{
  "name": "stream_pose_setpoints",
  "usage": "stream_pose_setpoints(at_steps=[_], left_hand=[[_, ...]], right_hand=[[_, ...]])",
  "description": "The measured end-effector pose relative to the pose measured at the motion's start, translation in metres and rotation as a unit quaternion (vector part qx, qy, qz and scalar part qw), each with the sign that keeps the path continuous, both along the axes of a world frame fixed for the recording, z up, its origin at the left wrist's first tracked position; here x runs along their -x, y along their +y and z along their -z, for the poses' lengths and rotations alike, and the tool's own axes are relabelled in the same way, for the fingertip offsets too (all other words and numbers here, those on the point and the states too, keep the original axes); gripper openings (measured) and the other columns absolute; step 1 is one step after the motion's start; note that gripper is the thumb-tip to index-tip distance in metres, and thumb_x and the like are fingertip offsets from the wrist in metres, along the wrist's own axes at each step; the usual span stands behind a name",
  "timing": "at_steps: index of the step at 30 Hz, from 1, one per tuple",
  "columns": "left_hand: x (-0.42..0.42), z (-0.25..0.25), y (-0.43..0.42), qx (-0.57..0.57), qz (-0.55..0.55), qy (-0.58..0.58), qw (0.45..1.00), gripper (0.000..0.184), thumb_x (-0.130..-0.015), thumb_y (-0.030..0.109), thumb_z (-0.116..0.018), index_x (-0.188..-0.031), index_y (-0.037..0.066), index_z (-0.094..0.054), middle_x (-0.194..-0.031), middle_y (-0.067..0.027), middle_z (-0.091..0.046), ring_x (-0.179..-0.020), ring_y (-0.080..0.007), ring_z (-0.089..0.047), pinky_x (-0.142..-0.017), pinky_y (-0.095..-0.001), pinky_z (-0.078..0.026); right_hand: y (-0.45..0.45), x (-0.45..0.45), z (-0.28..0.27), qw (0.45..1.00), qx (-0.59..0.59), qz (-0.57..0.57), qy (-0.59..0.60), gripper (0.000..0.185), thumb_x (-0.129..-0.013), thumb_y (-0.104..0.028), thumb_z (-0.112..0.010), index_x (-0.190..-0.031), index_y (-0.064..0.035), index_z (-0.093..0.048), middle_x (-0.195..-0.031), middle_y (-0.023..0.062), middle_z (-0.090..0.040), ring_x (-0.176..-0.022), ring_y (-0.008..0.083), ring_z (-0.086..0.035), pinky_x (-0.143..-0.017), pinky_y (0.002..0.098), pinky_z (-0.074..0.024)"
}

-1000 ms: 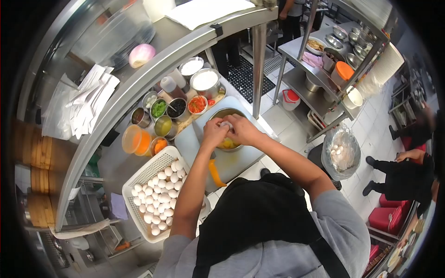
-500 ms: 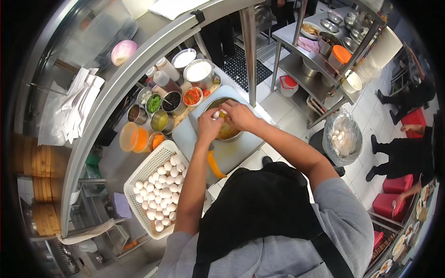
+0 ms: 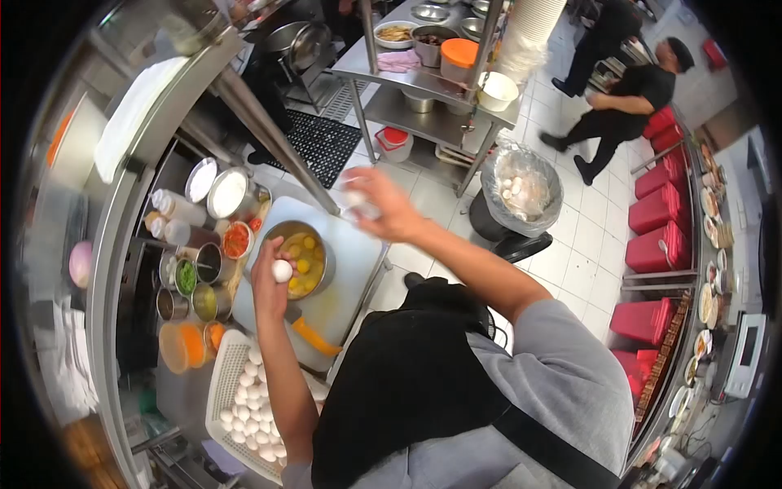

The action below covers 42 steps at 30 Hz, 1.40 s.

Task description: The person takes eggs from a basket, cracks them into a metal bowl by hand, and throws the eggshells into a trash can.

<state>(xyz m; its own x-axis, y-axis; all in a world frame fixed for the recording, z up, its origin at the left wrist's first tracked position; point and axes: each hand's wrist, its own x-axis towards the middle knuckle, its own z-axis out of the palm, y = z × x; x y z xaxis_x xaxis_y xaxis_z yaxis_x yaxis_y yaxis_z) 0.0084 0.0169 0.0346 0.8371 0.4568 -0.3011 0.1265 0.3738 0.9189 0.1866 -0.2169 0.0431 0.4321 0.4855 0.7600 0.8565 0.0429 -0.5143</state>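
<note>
My left hand (image 3: 267, 281) is closed around a white egg (image 3: 282, 270) at the near left rim of a metal bowl. Several cracked eggs with yellow yolks (image 3: 304, 266) lie inside that bowl (image 3: 329, 267). Smeared by motion, my right hand (image 3: 384, 210) is up to the right of the bowl, with white eggshell (image 3: 357, 200) in its fingers. The bowl stands on a pale cutting board (image 3: 355, 244). Beside it lies a knife with a yellow-orange handle (image 3: 315, 336). A perforated basket (image 3: 221, 376) of whole white eggs sits near my left forearm.
On my right stands a bin lined with clear plastic (image 3: 491, 181), with eggshells (image 3: 515, 189) in it. Tubs and bottles, including sliced red peppers (image 3: 236, 240) and chopped greens (image 3: 186, 277), line the left. A metal post (image 3: 277, 138) rises behind the board. Two co-workers are at upper right.
My hands were together over the bowl and are now apart. The right hand has moved up and right with eggshell; the left holds an egg. The view has swung right.
</note>
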Motion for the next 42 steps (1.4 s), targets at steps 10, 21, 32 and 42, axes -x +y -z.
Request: stream_pose_setpoints(at_steps=[10,21,32,42], left_hand=[[-0.042,0.041,-0.040,-0.072,0.093,-0.182,0.976,0.034,-0.086,0.007,-0.068,-0.116,0.000,-0.055,-0.105,-0.0148,-0.061,-0.092,-0.0263,-0.068,-0.082,-0.0364,-0.059],[-0.066,-0.019,-0.082,0.099,0.076,-0.175,0.977,0.041,-0.102,0.046,-0.037,-0.111,0.010,-0.054,-0.094,-0.0003,-0.061,-0.091,-0.0110,-0.061,-0.081,-0.0319,-0.054],[-0.059,0.021,-0.045,-0.105,-0.012,-0.062,0.992,0.056,-0.095,0.057,-0.047,-0.122,0.008,-0.051,-0.105,-0.0064,-0.057,-0.091,-0.0168,-0.055,-0.073,-0.0312,-0.051],[-0.004,0.019,-0.022,-0.122,-0.149,-0.114,0.975,0.032,-0.094,0.033,-0.060,-0.111,0.006,-0.058,-0.096,-0.0068,-0.062,-0.080,-0.0126,-0.060,-0.059,-0.0258,-0.051]], right_hand=[[-0.137,-0.020,0.056,0.936,0.154,0.160,0.273,0.041,-0.091,-0.008,-0.060,-0.130,-0.0006,-0.051,-0.119,0.0150,-0.058,-0.104,0.0217,-0.057,-0.083,0.0304,-0.0487],[0.040,0.021,0.011,0.951,0.028,-0.156,0.267,0.034,-0.094,-0.006,-0.054,-0.126,0.0007,-0.051,-0.106,0.0089,-0.060,-0.092,0.0153,-0.057,-0.080,0.0299,-0.0481],[0.049,-0.108,0.048,0.817,-0.117,-0.152,0.544,0.033,-0.097,-0.026,-0.056,-0.123,-0.0061,-0.052,-0.098,0.0069,-0.062,-0.079,0.0146,-0.060,-0.066,0.0252,-0.0455],[0.097,-0.113,0.016,0.901,-0.018,-0.096,0.422,0.039,-0.098,-0.036,-0.052,-0.126,-0.0089,-0.057,-0.096,0.0013,-0.060,-0.078,0.0092,-0.054,-0.067,0.0219,-0.0426]])
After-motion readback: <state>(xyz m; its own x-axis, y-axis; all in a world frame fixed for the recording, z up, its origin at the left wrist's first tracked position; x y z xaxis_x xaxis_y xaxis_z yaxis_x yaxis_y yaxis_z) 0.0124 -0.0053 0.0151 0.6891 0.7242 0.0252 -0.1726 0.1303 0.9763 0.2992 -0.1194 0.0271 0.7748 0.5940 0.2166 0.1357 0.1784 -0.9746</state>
